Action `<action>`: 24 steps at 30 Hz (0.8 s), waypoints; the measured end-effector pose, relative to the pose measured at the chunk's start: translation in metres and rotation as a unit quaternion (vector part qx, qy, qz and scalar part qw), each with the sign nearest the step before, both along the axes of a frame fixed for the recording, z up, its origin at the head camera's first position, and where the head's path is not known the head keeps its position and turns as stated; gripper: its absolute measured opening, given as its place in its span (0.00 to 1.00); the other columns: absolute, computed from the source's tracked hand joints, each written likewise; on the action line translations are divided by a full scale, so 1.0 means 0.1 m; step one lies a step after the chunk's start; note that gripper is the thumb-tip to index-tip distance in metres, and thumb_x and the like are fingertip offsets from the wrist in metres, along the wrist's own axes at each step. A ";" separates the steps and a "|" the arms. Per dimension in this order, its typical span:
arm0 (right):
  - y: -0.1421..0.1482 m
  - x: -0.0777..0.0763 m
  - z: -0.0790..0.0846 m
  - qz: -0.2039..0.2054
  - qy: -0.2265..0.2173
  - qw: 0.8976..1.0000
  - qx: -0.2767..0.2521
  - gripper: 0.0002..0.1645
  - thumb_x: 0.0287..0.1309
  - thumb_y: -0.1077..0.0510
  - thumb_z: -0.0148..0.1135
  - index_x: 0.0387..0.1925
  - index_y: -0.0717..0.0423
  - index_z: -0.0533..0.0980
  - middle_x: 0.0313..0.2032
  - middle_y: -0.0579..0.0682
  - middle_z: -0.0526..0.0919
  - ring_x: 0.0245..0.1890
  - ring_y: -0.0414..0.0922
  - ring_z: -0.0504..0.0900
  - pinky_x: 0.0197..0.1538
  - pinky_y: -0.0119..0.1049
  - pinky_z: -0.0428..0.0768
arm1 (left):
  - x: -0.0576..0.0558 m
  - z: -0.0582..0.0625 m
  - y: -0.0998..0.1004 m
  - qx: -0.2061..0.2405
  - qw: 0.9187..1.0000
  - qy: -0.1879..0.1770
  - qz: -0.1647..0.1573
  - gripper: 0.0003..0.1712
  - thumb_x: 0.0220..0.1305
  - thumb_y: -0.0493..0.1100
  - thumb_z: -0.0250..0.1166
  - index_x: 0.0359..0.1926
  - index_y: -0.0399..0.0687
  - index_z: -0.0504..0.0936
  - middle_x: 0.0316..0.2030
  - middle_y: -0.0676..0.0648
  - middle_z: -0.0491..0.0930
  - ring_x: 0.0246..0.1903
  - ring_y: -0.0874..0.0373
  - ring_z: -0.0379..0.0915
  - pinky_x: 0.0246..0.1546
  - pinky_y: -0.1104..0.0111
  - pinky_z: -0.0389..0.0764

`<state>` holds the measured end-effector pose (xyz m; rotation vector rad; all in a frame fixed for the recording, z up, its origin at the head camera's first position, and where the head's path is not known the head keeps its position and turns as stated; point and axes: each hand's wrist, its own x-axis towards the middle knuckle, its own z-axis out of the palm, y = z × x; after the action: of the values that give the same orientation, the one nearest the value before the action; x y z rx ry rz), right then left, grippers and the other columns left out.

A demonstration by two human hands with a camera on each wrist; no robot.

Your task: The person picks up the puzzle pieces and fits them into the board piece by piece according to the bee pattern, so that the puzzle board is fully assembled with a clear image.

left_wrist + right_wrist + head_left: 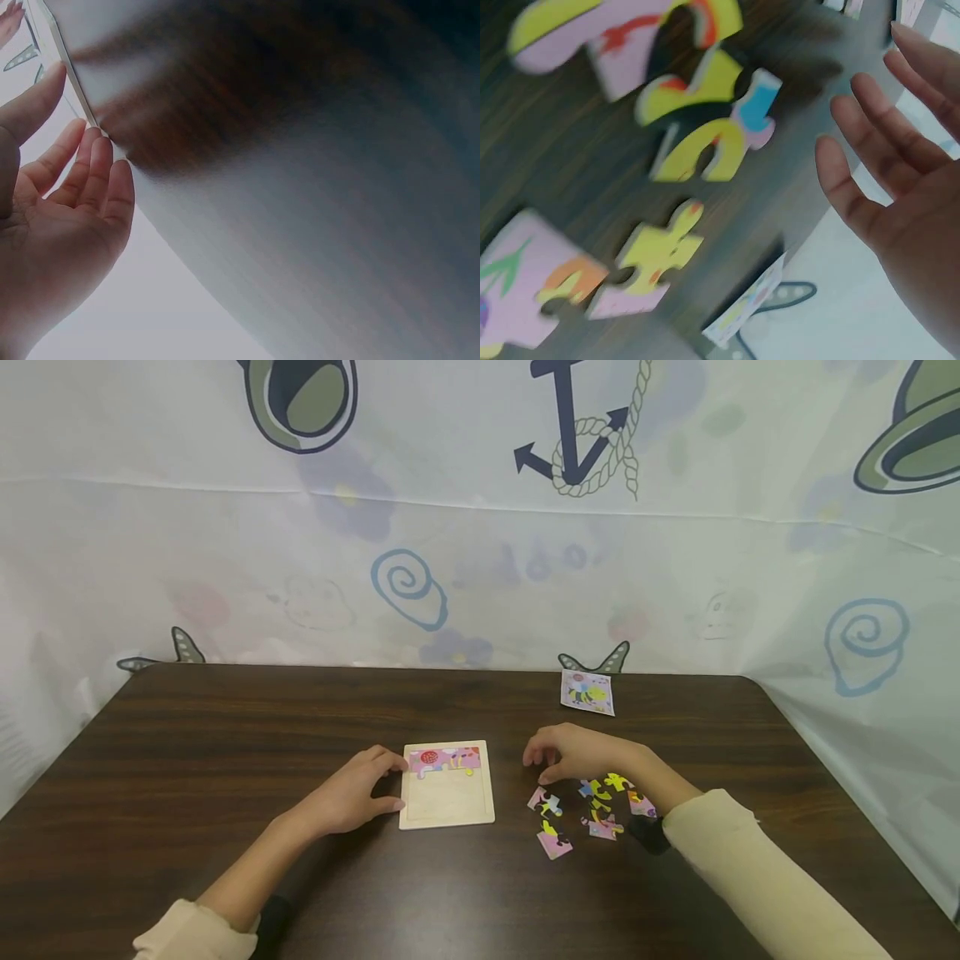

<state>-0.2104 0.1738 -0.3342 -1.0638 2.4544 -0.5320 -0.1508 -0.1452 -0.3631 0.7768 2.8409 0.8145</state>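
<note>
A square wooden puzzle tray (447,802) lies flat on the table, with joined pink puzzle pieces (459,759) along its far side. My left hand (347,793) is at the tray's left edge, fingertips and thumb touching the frame; its fingers are relaxed in the left wrist view. To the right of the tray, my right hand (577,750) hovers beyond the loose pieces. Its fingers (875,127) are spread and loosely bent, with nothing between them. Below it lie a pink-and-yellow piece (554,845), a yellow piece (656,259) and several others, partly overlapped by the forearm.
A small picture card (587,695) showing a bee lies at the table's far edge, behind the right hand. The dark wooden table (247,727) ends at a printed white cloth (480,568) hanging behind it.
</note>
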 end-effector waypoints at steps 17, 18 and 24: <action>0.24 0.17 -0.05 0.008 -0.007 1.000 -0.029 0.13 0.49 0.62 0.67 0.39 0.56 0.76 0.37 0.47 0.75 0.35 0.44 0.72 0.38 0.34 0.73 | 0.00 0.03 0.00 0.004 1.000 -0.008 -0.003 0.23 0.51 0.38 0.69 0.47 0.35 0.73 0.44 0.43 0.71 0.45 0.48 0.67 0.46 0.56 0.71; 0.26 0.18 -0.06 0.008 -0.001 0.999 -0.032 0.13 0.49 0.62 0.67 0.39 0.57 0.76 0.37 0.47 0.75 0.34 0.44 0.73 0.39 0.34 0.74 | 0.00 0.04 0.00 0.004 1.000 -0.009 -0.004 0.23 0.51 0.38 0.69 0.47 0.35 0.73 0.44 0.43 0.71 0.45 0.48 0.67 0.46 0.56 0.71; 0.33 0.26 -0.11 -0.017 0.011 0.998 -0.053 0.13 0.49 0.58 0.68 0.37 0.56 0.76 0.36 0.45 0.75 0.36 0.44 0.73 0.41 0.38 0.74 | 0.00 0.05 0.00 0.003 1.000 -0.012 -0.003 0.23 0.51 0.38 0.69 0.47 0.35 0.73 0.45 0.43 0.71 0.45 0.48 0.67 0.46 0.55 0.71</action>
<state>-0.1846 0.2066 -0.3449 -1.0768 2.4909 -0.6706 -0.1511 -0.1448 -0.3581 0.7706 2.8153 0.8258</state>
